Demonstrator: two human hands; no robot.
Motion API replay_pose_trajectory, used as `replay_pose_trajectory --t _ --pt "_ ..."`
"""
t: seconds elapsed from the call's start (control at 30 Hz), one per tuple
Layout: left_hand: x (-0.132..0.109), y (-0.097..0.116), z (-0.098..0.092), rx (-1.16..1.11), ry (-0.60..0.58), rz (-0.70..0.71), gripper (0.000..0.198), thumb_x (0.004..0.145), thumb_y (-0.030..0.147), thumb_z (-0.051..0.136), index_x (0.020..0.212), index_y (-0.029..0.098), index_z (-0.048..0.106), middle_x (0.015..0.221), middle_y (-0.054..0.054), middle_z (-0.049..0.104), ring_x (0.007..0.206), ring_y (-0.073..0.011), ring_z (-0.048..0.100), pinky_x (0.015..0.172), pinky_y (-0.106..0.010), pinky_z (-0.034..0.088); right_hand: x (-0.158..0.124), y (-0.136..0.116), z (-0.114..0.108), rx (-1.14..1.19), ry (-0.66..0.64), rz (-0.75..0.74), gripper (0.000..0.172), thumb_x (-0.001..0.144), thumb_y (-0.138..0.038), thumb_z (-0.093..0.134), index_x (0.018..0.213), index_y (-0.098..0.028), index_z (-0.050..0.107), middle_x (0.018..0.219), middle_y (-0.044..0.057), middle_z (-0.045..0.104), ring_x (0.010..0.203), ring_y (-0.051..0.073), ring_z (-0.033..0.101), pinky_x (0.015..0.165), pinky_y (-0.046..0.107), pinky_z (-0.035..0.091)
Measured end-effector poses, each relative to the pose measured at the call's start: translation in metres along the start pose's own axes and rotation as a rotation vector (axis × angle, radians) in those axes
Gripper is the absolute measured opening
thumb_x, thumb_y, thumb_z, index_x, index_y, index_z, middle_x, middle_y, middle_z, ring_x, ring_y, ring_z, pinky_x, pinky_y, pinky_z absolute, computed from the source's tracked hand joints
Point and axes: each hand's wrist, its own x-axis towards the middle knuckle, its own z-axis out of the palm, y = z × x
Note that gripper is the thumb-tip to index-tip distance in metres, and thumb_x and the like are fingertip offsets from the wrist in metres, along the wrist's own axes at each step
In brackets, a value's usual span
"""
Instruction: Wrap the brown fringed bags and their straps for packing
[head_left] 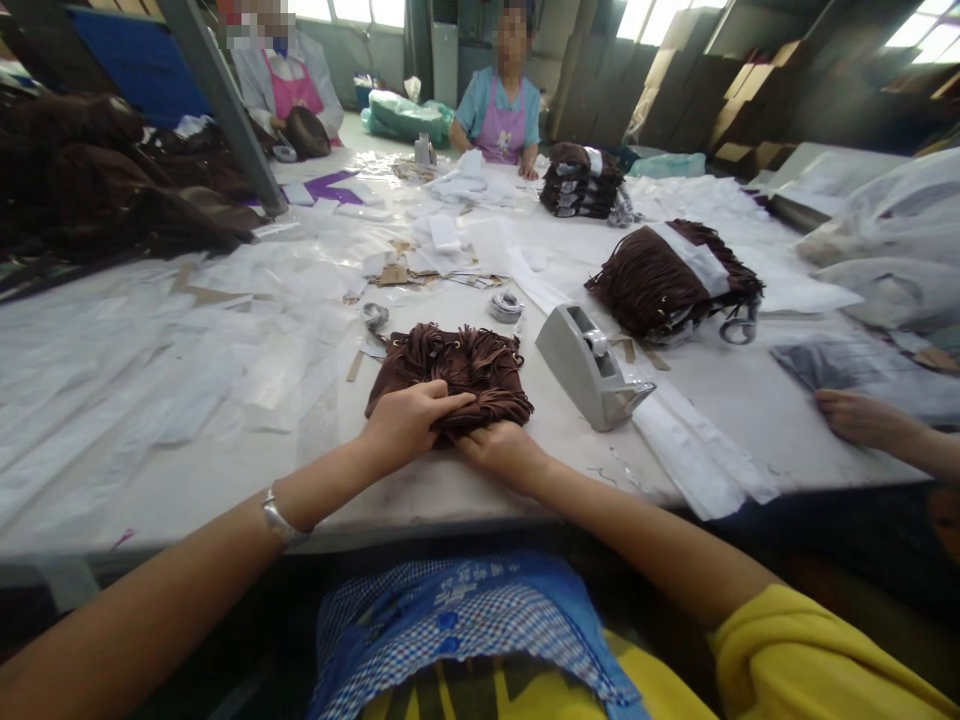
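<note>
A dark brown fringed bag (457, 365) lies on the white table in front of me, folded flat with its tassels bunched on top. My left hand (412, 420) grips its near edge from the left, the thumb pressing on the fringe. From the right, my right hand (499, 450) reaches under the same edge; its fingers are partly hidden beneath the bag. Coiled grey straps lie by the bag's far corners, one at the left (375, 317) and another at the right (506, 306). Close to the right stands a grey tape dispenser (589, 370).
Wrapped brown fringed bundles lie at the right, one nearer (675, 280) and a stack farther back (581, 180). White paper strips (697, 450) and plastic sheets (202, 370) cover much of the table. Another person's hand (862, 415) touches a plastic-wrapped item. Two people are across the table.
</note>
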Motion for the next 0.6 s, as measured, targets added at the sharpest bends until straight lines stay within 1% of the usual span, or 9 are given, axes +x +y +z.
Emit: replay_pose_trajectory --t 0.03,0.1,0.17,0.23,0.3,0.37,0.43,0.5,0.6 --pt "-0.001 0.001 0.006 0.074 0.03 0.035 0.053 0.084 0.01 0.052 0.13 0.034 0.059 0.094 -0.002 0.064 0.079 -0.0169 0.061 0.064 -0.025 0.043 -0.004 -0.001 -0.003 0.008 0.01 -0.053 0.025 0.095 -0.01 0.048 0.109 -0.012 0.069 0.088 0.01 0.074 0.073 0.02 0.068 0.065 0.03 0.056" --pt "-0.005 0.001 0.018 0.171 0.09 0.104 0.051 0.088 0.008 0.048 0.131 0.032 0.059 0.088 -0.003 0.062 0.076 -0.0177 0.059 0.062 -0.026 0.043 -0.014 -0.007 -0.007 0.032 0.065 -0.103 0.026 0.097 -0.012 0.046 0.11 -0.013 0.068 0.098 0.01 0.074 0.08 0.02 0.068 0.072 0.031 0.056" --pt "-0.011 0.002 0.028 0.192 0.129 0.145 0.05 0.089 0.008 0.047 0.133 0.03 0.058 0.085 -0.003 0.061 0.073 -0.0174 0.057 0.062 -0.026 0.044 -0.025 -0.018 -0.01 0.084 0.132 -0.065 0.026 0.097 -0.012 0.045 0.112 -0.013 0.066 0.107 0.01 0.072 0.091 0.02 0.067 0.083 0.034 0.055" --pt "-0.019 0.002 0.033 0.155 0.127 0.166 0.052 0.089 0.007 0.047 0.135 0.028 0.055 0.085 -0.004 0.061 0.073 -0.0172 0.056 0.064 -0.027 0.046 -0.034 -0.029 -0.013 0.172 0.134 0.04 0.025 0.096 -0.014 0.047 0.114 -0.014 0.065 0.11 0.01 0.071 0.098 0.022 0.064 0.09 0.037 0.052" --pt "-0.029 0.0 0.03 0.077 0.081 0.198 0.055 0.088 0.008 0.048 0.139 0.028 0.05 0.091 -0.004 0.061 0.078 -0.0177 0.056 0.069 -0.028 0.048 -0.039 -0.039 -0.016 0.26 0.059 0.178 0.024 0.094 -0.021 0.053 0.115 -0.015 0.064 0.108 0.011 0.069 0.099 0.025 0.062 0.09 0.04 0.051" --pt "-0.038 -0.004 0.022 -0.015 0.01 0.239 0.059 0.088 0.01 0.049 0.144 0.029 0.044 0.102 -0.006 0.061 0.088 -0.0189 0.056 0.078 -0.031 0.05 -0.041 -0.046 -0.021 0.319 -0.027 0.289 0.031 0.092 -0.031 0.058 0.119 -0.016 0.062 0.11 0.014 0.067 0.102 0.028 0.059 0.089 0.043 0.051" --pt "-0.046 -0.006 0.012 -0.085 -0.063 0.27 0.063 0.087 0.013 0.05 0.146 0.031 0.04 0.112 -0.007 0.057 0.095 -0.0201 0.055 0.085 -0.034 0.05 -0.041 -0.05 -0.027 0.35 -0.061 0.349 0.041 0.091 -0.038 0.06 0.126 -0.017 0.059 0.118 0.016 0.062 0.109 0.032 0.055 0.092 0.046 0.049" --pt "-0.051 -0.006 0.004 -0.113 -0.124 0.292 0.064 0.087 0.015 0.051 0.147 0.033 0.038 0.118 -0.007 0.055 0.097 -0.0209 0.054 0.087 -0.036 0.049 -0.042 -0.05 -0.031 0.374 -0.066 0.395 0.046 0.09 -0.042 0.06 0.13 -0.018 0.057 0.123 0.016 0.06 0.114 0.032 0.052 0.096 0.047 0.046" --pt "-0.055 -0.002 0.001 -0.088 -0.139 0.29 0.055 0.091 0.025 0.053 0.145 0.031 0.043 0.116 -0.009 0.056 0.095 -0.0227 0.054 0.085 -0.039 0.049 -0.046 -0.049 -0.034 0.404 -0.048 0.53 0.034 0.093 -0.039 0.057 0.119 -0.017 0.062 0.113 0.013 0.065 0.105 0.029 0.058 0.091 0.041 0.049"
